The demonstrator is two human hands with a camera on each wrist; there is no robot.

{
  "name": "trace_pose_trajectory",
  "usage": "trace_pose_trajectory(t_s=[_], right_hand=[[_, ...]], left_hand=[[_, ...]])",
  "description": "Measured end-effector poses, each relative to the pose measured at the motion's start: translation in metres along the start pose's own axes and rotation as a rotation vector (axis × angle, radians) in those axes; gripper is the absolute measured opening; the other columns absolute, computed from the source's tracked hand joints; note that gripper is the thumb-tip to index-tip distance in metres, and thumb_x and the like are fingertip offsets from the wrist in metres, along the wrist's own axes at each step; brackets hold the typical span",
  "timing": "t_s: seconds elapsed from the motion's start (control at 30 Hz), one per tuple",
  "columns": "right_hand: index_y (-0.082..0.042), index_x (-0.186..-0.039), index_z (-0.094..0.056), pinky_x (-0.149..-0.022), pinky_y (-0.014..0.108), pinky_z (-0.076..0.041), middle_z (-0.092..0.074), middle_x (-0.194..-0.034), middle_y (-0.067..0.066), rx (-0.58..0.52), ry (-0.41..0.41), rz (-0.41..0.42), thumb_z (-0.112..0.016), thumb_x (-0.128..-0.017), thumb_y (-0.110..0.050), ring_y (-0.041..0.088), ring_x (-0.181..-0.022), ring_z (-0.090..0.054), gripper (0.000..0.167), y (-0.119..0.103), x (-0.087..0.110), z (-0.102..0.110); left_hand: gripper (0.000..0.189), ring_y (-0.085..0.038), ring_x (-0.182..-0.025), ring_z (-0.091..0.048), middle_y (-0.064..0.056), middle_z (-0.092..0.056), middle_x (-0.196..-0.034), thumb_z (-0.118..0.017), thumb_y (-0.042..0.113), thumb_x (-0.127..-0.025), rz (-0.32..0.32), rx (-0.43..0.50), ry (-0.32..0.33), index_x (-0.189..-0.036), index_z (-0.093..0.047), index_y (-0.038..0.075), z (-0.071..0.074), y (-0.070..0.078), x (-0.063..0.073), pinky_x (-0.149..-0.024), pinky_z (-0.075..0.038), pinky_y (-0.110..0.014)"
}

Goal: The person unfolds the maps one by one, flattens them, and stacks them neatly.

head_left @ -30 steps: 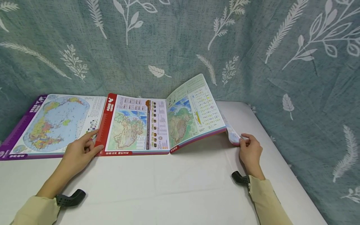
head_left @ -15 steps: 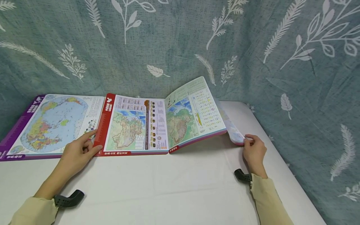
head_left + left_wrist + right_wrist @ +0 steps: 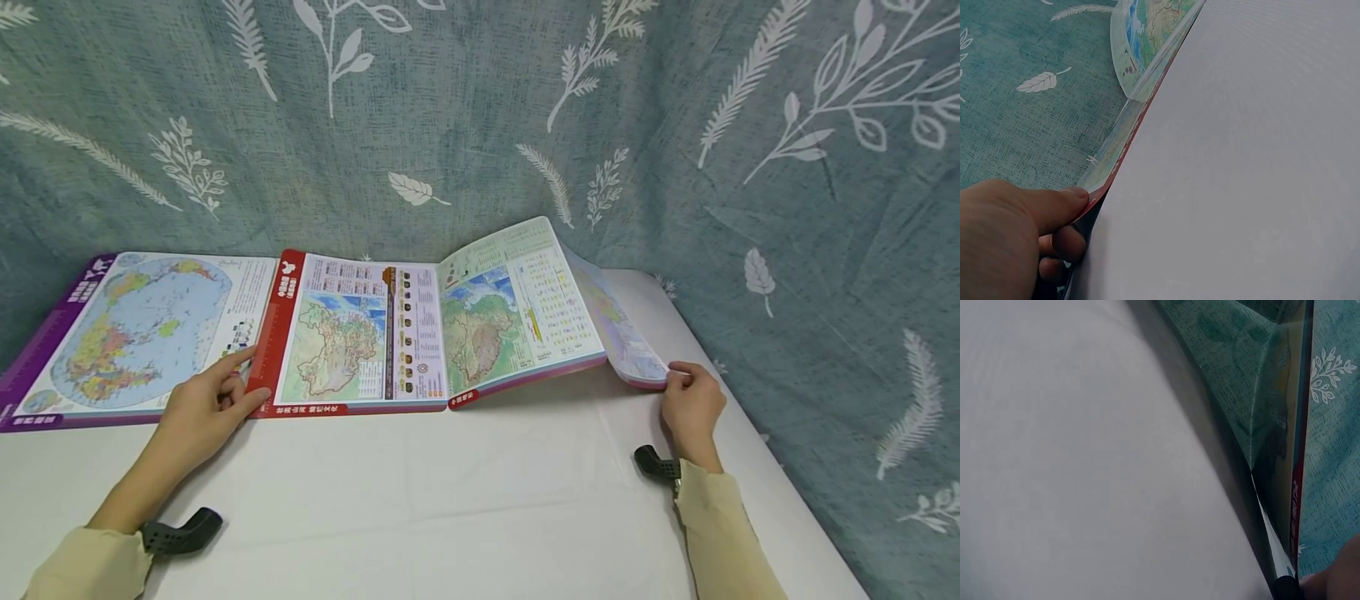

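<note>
A red-edged folding map (image 3: 341,358) lies along the back of the table in the head view. At its lower left corner my left hand (image 3: 202,412) pinches the red edge, thumb on top and fingers curled beneath in the left wrist view. The map's middle panel (image 3: 517,308) slopes up off the table at its right side. Beyond that fold, a blue-toned panel (image 3: 630,346) slants down to my right hand (image 3: 693,408), which pinches its near corner. Much of this panel is hidden behind the raised one. In the right wrist view only a bit of the right hand (image 3: 1338,578) shows.
A purple-edged world map (image 3: 150,325) lies flat to the left, meeting the red edge under the left hand. A white cloth (image 3: 412,500) covers the table. A leaf-patterned green curtain (image 3: 450,108) hangs close behind and along the right side.
My right hand has moved right, drawing the blue-toned panel outward so more of it shows. The raised middle panel has sunk somewhat. My left hand keeps its hold on the red edge.
</note>
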State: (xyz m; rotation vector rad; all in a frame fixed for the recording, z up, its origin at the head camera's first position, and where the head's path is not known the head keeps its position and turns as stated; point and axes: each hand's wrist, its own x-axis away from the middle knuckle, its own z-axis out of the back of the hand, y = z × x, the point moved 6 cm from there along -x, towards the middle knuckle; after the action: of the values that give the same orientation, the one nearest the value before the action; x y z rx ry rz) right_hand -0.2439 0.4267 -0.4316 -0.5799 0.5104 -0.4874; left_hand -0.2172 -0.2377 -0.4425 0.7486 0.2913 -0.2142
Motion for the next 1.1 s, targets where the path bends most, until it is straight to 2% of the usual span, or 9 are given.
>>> trace_pose_trajectory(t_s=[0.13,0.33,0.53,0.67,0.77,0.93,1.1], right_hand=[[0.003,-0.126,-0.071,-0.077,0.042,-0.036,-0.071,-0.102,0.028,0.009,-0.007,-0.040,-0.051,-0.105,-0.009,0.040,-0.094,-0.060,0.031,0.005,-0.002,0.000],[0.003,-0.127,-0.070,-0.075,0.043,-0.035,-0.068,-0.100,0.028,0.022,-0.001,-0.057,-0.050,-0.105,-0.009,0.040,-0.092,-0.058,0.032,0.015,-0.008,0.003],[0.005,-0.124,-0.071,-0.090,0.056,-0.035,-0.068,-0.101,0.032,-0.009,0.042,-0.050,-0.052,-0.104,-0.009,0.050,-0.102,-0.059,0.031,0.027,-0.015,0.009],[0.003,-0.124,-0.072,-0.085,0.050,-0.035,-0.067,-0.099,0.028,-0.024,0.061,-0.081,-0.054,-0.106,-0.017,0.043,-0.098,-0.057,0.032,0.036,-0.020,0.011],[0.001,-0.126,-0.072,-0.086,0.046,-0.034,-0.067,-0.102,0.024,-0.041,0.058,-0.125,-0.056,-0.107,-0.024,0.038,-0.100,-0.056,0.035,0.042,-0.022,0.012],[0.001,-0.130,-0.070,-0.097,0.051,-0.036,-0.070,-0.109,0.026,-0.080,0.046,-0.160,-0.063,-0.103,-0.029,0.042,-0.111,-0.057,0.041,0.045,-0.022,0.014],[0.000,-0.140,-0.064,-0.103,0.050,-0.038,-0.066,-0.102,0.019,-0.110,0.047,-0.215,-0.067,-0.101,-0.033,0.038,-0.115,-0.055,0.051,0.052,-0.023,0.017]], left_hand=[[0.061,-0.004,-0.058,-0.034,0.002,-0.045,-0.065,-0.079,0.014,-0.095,0.001,0.000,0.002,-0.148,-0.054,-0.002,0.000,0.000,0.000,-0.060,-0.028,-0.026],[0.061,-0.004,-0.058,-0.034,0.002,-0.045,-0.065,-0.079,0.014,-0.095,0.005,-0.002,-0.002,-0.148,-0.054,-0.003,0.001,0.002,0.000,-0.061,-0.028,-0.026],[0.061,-0.004,-0.058,-0.034,0.002,-0.044,-0.065,-0.079,0.014,-0.095,0.003,0.001,-0.003,-0.148,-0.054,-0.003,0.001,0.001,0.000,-0.061,-0.028,-0.026],[0.061,-0.004,-0.058,-0.034,0.002,-0.044,-0.065,-0.079,0.013,-0.095,0.001,0.000,0.000,-0.148,-0.054,-0.003,0.001,0.001,0.000,-0.061,-0.028,-0.026],[0.061,-0.004,-0.058,-0.034,0.002,-0.044,-0.065,-0.080,0.014,-0.095,0.004,-0.001,0.001,-0.148,-0.054,-0.003,0.001,0.001,0.000,-0.061,-0.028,-0.026],[0.062,-0.004,-0.058,-0.034,0.001,-0.045,-0.066,-0.079,0.015,-0.095,0.016,-0.005,-0.007,-0.149,-0.053,-0.003,0.000,0.000,0.000,-0.060,-0.028,-0.027],[0.061,-0.004,-0.058,-0.034,0.001,-0.045,-0.066,-0.079,0.015,-0.095,0.012,-0.006,-0.004,-0.148,-0.054,-0.003,0.001,0.001,0.000,-0.061,-0.028,-0.026]])
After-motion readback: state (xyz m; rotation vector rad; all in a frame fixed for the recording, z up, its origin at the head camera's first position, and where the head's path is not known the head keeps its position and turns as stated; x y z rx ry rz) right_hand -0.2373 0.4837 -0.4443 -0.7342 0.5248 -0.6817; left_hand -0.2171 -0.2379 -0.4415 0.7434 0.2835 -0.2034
